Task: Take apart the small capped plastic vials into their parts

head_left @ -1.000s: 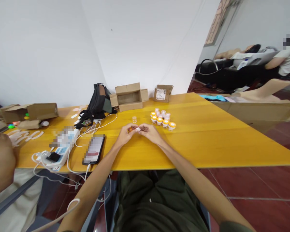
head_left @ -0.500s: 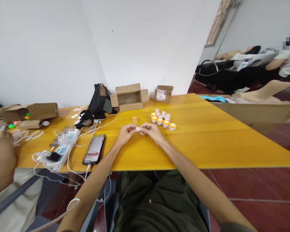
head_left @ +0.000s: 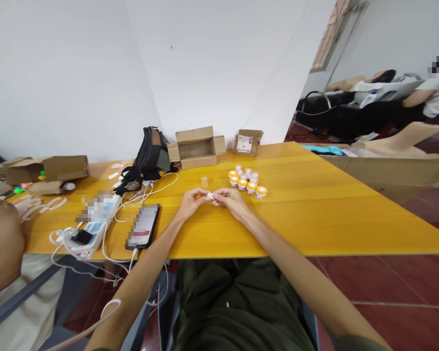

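Over the yellow table, my left hand [head_left: 190, 201] and my right hand [head_left: 229, 199] meet, pinching a small white piece with dark spots [head_left: 209, 195] between their fingertips. Something orange [head_left: 197, 196] also shows inside the left hand's fingers, partly hidden by them. A small clear cup [head_left: 204, 182] stands just beyond the fingertips. To the right of my hands is a cluster of small clear containers with orange-and-white lids [head_left: 242, 184]; behind these stand several clear cups [head_left: 248, 172] with no orange lids.
Two open cardboard boxes [head_left: 197, 153] [head_left: 248, 143] and a black backpack [head_left: 150, 153] line the wall. A phone [head_left: 143, 226], a power strip [head_left: 97, 234] and white cables lie left. Another person's hand [head_left: 2, 214] is at the far left, near more cardboard [head_left: 66, 168].
My hands stay together, with the white piece slightly turned between the fingertips. At the far left, the other person's hand has shifted a little.
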`<control>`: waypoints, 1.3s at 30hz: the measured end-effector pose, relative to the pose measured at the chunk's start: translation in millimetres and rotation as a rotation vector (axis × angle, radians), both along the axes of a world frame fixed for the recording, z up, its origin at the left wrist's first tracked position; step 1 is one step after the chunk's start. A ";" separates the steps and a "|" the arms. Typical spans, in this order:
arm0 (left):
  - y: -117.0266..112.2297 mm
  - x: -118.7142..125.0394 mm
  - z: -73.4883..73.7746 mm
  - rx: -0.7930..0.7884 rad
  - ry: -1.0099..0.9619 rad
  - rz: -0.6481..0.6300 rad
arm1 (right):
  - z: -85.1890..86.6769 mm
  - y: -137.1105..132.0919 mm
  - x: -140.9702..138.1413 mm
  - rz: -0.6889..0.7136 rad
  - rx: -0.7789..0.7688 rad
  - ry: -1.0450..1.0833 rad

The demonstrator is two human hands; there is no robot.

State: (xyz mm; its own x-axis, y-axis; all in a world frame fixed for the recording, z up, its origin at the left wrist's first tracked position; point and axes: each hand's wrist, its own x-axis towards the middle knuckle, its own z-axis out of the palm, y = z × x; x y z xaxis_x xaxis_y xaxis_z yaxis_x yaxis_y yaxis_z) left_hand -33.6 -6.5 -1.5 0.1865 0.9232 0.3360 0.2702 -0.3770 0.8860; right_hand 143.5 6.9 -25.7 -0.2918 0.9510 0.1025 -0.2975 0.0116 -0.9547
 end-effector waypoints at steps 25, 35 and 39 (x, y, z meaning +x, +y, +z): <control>-1.0 0.8 -0.6 0.209 0.286 0.168 | -4.1 3.2 -0.2 0.024 -0.032 -0.024; 12.1 -1.0 -9.1 0.104 0.182 0.206 | 0.5 0.8 -1.1 -0.049 -0.053 0.019; 15.8 -2.3 -15.0 0.029 0.058 0.162 | 3.1 -0.6 -0.9 -0.081 -0.064 0.036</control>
